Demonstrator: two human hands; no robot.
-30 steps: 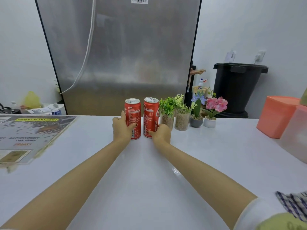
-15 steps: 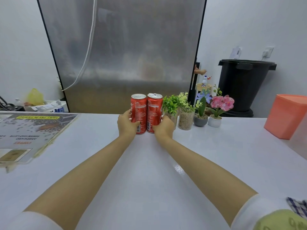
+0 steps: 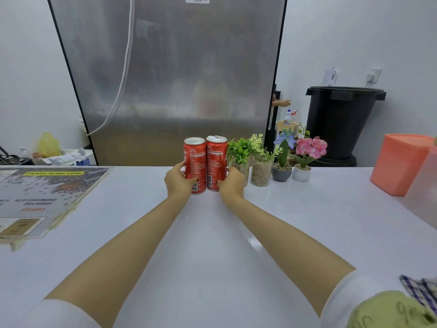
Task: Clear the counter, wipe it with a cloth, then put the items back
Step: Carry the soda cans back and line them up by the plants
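Two red Coke cans stand upright side by side at the far edge of the white counter (image 3: 212, 245). My left hand (image 3: 177, 183) grips the left can (image 3: 195, 162) low on its side. My right hand (image 3: 231, 184) grips the right can (image 3: 216, 159), whose top looks dented. The two cans touch each other. Right of them runs a row of small potted plants: a green one (image 3: 240, 155), one in a pebble-filled glass (image 3: 260, 169), a grey pot (image 3: 281, 170) and a pink-flowered white pot (image 3: 301, 171). A checked cloth (image 3: 421, 290) lies at the near right.
A laminated menu sheet (image 3: 45, 197) lies on the counter's left part. An orange box (image 3: 402, 162) and a pale translucent container (image 3: 425, 185) stand at the right. Behind the counter are a steel fridge back (image 3: 165, 79) and a black bin (image 3: 340, 121).
Both hands have slid the two cans together and a little farther back, closer to the green plant. The gap between the cans has closed.
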